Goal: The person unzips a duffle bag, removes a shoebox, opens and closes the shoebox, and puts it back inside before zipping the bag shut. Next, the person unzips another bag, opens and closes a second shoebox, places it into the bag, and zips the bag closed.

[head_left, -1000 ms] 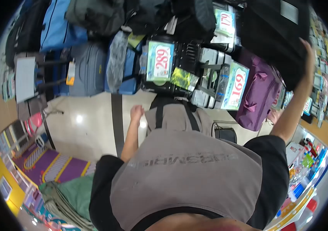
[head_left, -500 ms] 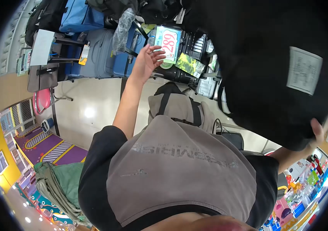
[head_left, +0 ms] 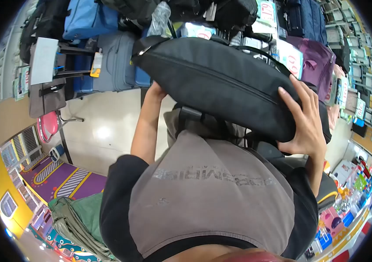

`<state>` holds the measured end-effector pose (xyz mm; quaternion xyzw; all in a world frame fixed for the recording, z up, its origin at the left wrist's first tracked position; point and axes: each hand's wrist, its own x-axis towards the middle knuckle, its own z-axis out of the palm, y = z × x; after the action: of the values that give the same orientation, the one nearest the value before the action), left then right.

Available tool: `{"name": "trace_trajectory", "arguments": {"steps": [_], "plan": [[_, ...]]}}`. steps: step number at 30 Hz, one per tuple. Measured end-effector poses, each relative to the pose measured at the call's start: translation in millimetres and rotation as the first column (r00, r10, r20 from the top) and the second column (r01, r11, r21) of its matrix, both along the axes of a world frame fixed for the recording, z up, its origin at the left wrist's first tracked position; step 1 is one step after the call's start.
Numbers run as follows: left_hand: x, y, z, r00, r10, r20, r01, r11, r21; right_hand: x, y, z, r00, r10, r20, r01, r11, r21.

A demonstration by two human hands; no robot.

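A large black bag (head_left: 212, 83) with a long zipper along its top lies across the front of my body, its left end slightly higher. My right hand (head_left: 306, 120) grips its right end, thumb below and fingers spread over the side. At the bag's lower left edge is my left hand (head_left: 156, 91), its fingers mostly hidden behind the bag. A black strap arches over the bag's far side. Behind it, price signs such as a white and green one (head_left: 290, 56) are partly covered.
Grey suitcase (head_left: 116, 61), blue bag (head_left: 90, 19) and purple bag (head_left: 315, 61) stand in the row ahead. At the left are a pink stool (head_left: 48, 126) and a purple patterned mat (head_left: 70, 181). Green cloth (head_left: 85, 214) lies lower left; colourful goods (head_left: 347, 192) are at the right.
The black bag has come from the upper right to in front of my body and turned zipper side up. My left hand has moved from open air to the bag's left part.
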<state>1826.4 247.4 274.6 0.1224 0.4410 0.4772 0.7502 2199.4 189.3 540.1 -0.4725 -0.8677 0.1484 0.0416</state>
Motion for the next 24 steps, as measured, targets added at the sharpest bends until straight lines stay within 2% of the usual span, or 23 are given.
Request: {"name": "trace_trajectory", "arguments": {"steps": [2, 8, 10, 14, 16, 19, 24], "plan": [[-9.7, -8.9, -6.0, 1.000, -0.003, 0.012, 0.003, 1.000, -0.016, -22.1, -9.9, 2.6, 0.996, -0.005, 0.085, 0.007, 1.000, -0.023], [-26.2, -6.3, -12.5, 0.998, -0.068, 0.017, 0.069, 0.997, -0.020, -72.5, -37.2, 22.5, 0.996, -0.043, 0.085, 0.046, 0.998, -0.044], [-28.6, -3.8, -15.4, 0.996, -0.084, 0.019, 0.084, 0.996, -0.022, -84.7, -39.4, 11.3, 0.992, -0.034, 0.118, 0.039, 0.998, -0.043], [-33.1, 0.8, -29.6, 0.990, -0.144, 0.012, 0.144, 0.988, -0.048, -95.8, -34.3, -49.6, 0.997, -0.036, 0.073, 0.039, 0.998, -0.046], [-37.3, 2.1, -38.6, 0.987, -0.162, 0.009, 0.163, 0.984, -0.066, -94.5, -28.2, -80.4, 0.993, -0.011, 0.119, 0.018, 0.998, -0.063], [-43.8, 5.1, -61.2, 0.986, -0.169, 0.009, 0.169, 0.982, -0.081, -77.9, -14.0, -127.4, 0.996, 0.043, 0.082, -0.038, 0.997, -0.071], [-66.5, 5.5, -138.7, 0.982, -0.181, -0.054, 0.170, 0.971, -0.168, -57.9, -7.6, -186.1, 0.985, 0.101, 0.139, -0.088, 0.991, -0.100]]}}
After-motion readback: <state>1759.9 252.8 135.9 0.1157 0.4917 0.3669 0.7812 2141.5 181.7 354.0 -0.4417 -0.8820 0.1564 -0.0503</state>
